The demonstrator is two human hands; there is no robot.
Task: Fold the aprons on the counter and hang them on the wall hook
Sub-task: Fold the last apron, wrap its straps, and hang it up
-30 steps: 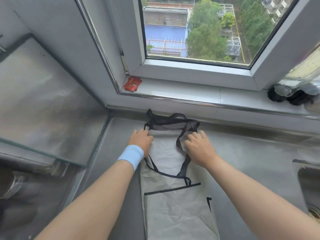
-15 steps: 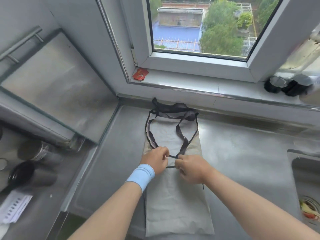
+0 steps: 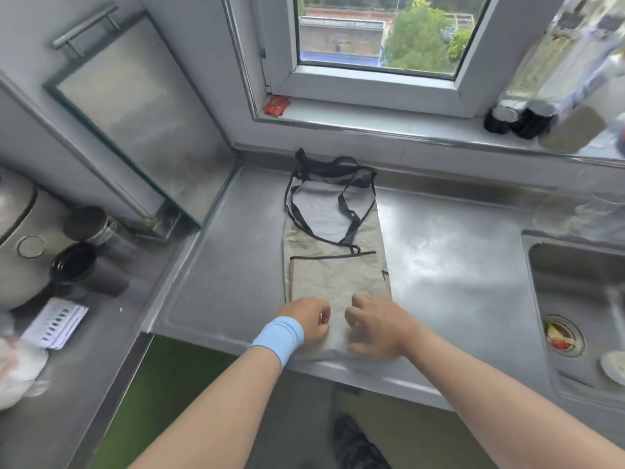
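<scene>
Writing first: the red packet [image 3: 277, 105] on the sill [image 3: 372, 125] has print we can't read. The white sheet [image 3: 55, 328] at far left has rows of black marks, too blurred to read. The apron [image 3: 334, 275] is beige-grey w/ black trim, folded lengthwise into a narrow strip, w/ black straps [image 3: 348, 211] looped over its far half. It lies flat on the steel tabletop [image 3: 456, 265], left of the sink [image 3: 575, 265]. Our hands are on its near end. The left hand [image 3: 309, 321], w/ blue wristband [image 3: 279, 338], has curled fingers; we can't tell if it pinches cloth. The right hand [image 3: 375, 328] rests w/ fingers loosely bent, gripping nothing.
</scene>
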